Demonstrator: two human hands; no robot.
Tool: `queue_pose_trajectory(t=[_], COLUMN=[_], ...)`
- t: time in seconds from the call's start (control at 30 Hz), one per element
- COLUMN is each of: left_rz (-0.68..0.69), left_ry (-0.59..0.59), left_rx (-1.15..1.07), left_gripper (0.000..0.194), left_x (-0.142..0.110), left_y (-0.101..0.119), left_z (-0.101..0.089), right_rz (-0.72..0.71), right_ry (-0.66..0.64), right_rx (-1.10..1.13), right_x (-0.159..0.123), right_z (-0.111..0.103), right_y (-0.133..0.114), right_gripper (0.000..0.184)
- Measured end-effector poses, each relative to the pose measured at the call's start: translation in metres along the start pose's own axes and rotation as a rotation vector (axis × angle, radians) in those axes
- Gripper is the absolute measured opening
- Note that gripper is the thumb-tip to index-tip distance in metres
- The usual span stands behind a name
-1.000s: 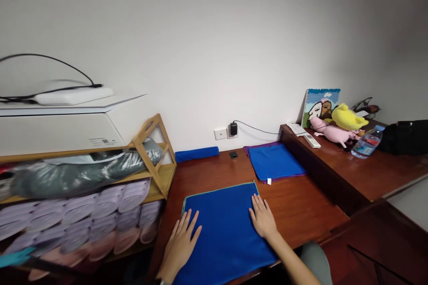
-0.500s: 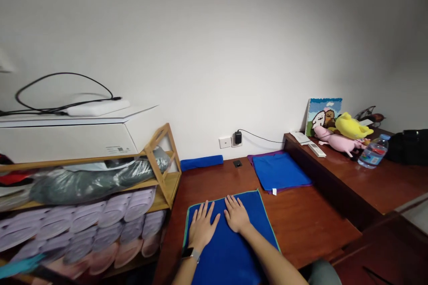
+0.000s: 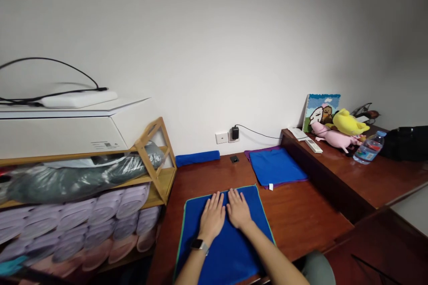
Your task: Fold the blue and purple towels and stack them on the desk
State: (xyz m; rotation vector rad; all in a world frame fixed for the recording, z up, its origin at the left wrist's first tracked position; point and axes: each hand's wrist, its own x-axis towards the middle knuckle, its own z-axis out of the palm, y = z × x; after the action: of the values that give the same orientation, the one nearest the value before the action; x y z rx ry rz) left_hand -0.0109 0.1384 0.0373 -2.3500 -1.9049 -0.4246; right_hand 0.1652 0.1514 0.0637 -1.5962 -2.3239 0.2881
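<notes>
A blue cloth (image 3: 227, 256) with a green edge lies spread on the brown desk. My left hand (image 3: 213, 218) rests flat on its upper middle, fingers together and stretched out, a watch on the wrist. Just to the right, my right hand (image 3: 238, 208) presses flat on the same cloth near its far edge, fingers extended. The hands lie close side by side, apart by a narrow gap. Neither one grips anything. Part of the cloth's near side is hidden by my forearms.
Against the wall lies a rolled blue cloth (image 3: 197, 158). Blue and purple cloths (image 3: 277, 167) are stacked at the right. A raised desk section holds a water bottle (image 3: 370, 148), plush toys (image 3: 349, 122) and a remote (image 3: 313, 146). A wooden shoe rack (image 3: 163, 182) stands left.
My left hand has slid right across the cloth, closer to my right hand, and its fingers have come together. The head view has shifted slightly.
</notes>
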Motion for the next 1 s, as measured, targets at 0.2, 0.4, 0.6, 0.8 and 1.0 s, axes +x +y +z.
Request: queue_pose_trajectory(t=[0.2, 0.4, 0.6, 0.8, 1.0], left_rz=[-0.111, -0.119, 0.037, -0.114, -0.099], left_ry=[-0.018, -0.035, 0.063, -0.016, 0.011], left_rx=[0.026, 0.030, -0.020, 0.015, 0.026], left_gripper=[0.061, 0.064, 0.059, 0.064, 0.065], left_x=[-0.024, -0.036, -0.053, -0.100, -0.122], left_y=[-0.037, -0.098, 0.017, -0.021, -0.066], left_z=[0.013, -0.016, -0.009, -0.005, -0.041], right_rz=[0.084, 0.176, 0.039, 0.129, 0.263], right_ry=[-0.036, -0.075, 0.032, -0.018, -0.032], right_rx=[-0.001, -0.040, 0.047, -0.011, -0.034], right_x=[-0.018, -0.017, -0.045, -0.086, -0.099], right_z=[-0.008, -0.054, -0.007, -0.014, -0.062], right_y=[0.030, 0.076, -0.010, 0.027, 0.058], right_gripper=[0.061, 0.062, 0.062, 0.061, 0.062])
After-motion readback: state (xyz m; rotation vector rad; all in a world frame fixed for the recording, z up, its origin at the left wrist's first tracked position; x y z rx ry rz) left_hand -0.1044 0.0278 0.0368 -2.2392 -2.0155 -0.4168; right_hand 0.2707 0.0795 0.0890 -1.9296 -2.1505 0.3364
